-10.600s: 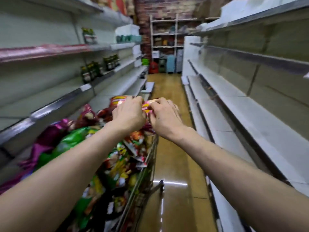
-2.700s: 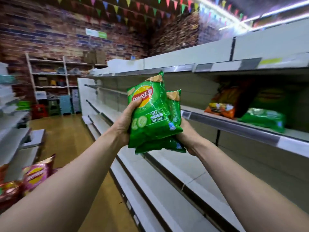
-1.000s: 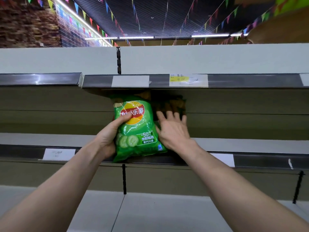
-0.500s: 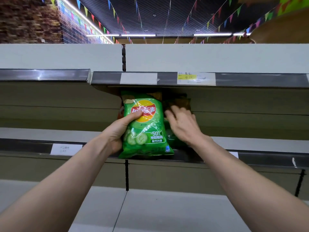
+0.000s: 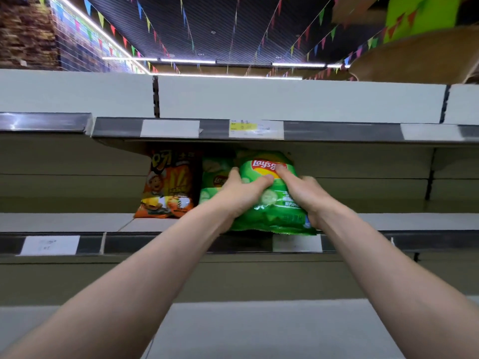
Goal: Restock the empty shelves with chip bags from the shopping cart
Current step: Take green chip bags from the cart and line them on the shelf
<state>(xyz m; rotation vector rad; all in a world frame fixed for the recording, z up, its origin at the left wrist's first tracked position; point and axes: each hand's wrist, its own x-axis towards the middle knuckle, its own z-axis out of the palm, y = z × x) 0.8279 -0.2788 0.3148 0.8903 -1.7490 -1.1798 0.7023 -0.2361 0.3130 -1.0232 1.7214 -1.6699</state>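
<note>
A green chip bag (image 5: 272, 211) stands upright at the front of the middle shelf (image 5: 64, 221). My left hand (image 5: 242, 193) grips its left side, thumb across the front. My right hand (image 5: 302, 194) holds its right side, with a finger on the logo. Behind it, to the left, stands a second green chip bag (image 5: 213, 177), partly hidden by my left hand. An orange chip bag (image 5: 168, 185) stands upright further left on the same shelf. The shopping cart is out of view.
The upper shelf edge (image 5: 337, 130) with price labels hangs just above the bags. The middle shelf stretches bare to the left and right of the bags. A lower shelf (image 5: 259, 330) lies under my forearms. Cardboard boxes (image 5: 420, 55) sit on top at right.
Both hands have moved onto one green bag and set it to the right, in front of the other green bag. The orange bag is now uncovered at left.
</note>
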